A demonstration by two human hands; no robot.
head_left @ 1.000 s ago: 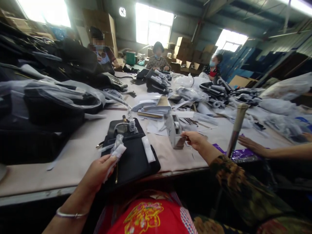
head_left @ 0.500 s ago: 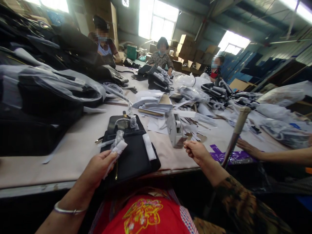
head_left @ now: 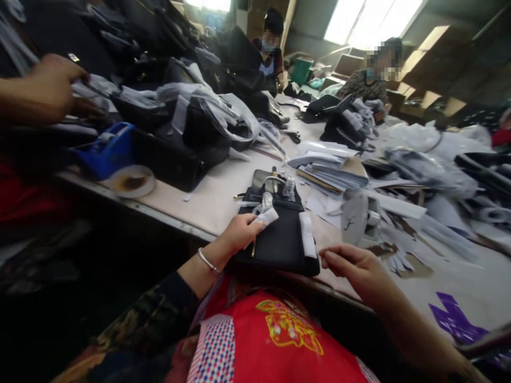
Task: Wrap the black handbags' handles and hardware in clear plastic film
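A black bag (head_left: 279, 239) lies flat at the table's front edge, with clear plastic around its handle and a white wrapped pad (head_left: 307, 235) along its right side. Over the bag's left part, my left hand (head_left: 240, 232) pinches a white-wrapped strap (head_left: 268, 216) between thumb and fingers. My right hand (head_left: 345, 261) is just right of the bag's lower corner, thumb and fingertips pressed together; whatever they may hold is too small to make out. Behind that hand stands a grey tape dispenser (head_left: 354, 217).
A stack of papers (head_left: 337, 173) lies behind the bag. Black bags (head_left: 187, 133) are heaped at left, near a blue tape dispenser (head_left: 107, 149) and a round dish (head_left: 131, 181). A co-worker's hand (head_left: 54, 88) is at far left. Purple plastic (head_left: 459, 319) lies at right.
The view has swung left. My right hand has moved from the grey tape dispenser to beside the bag, still pinched. My left hand keeps hold of the white-wrapped strap.
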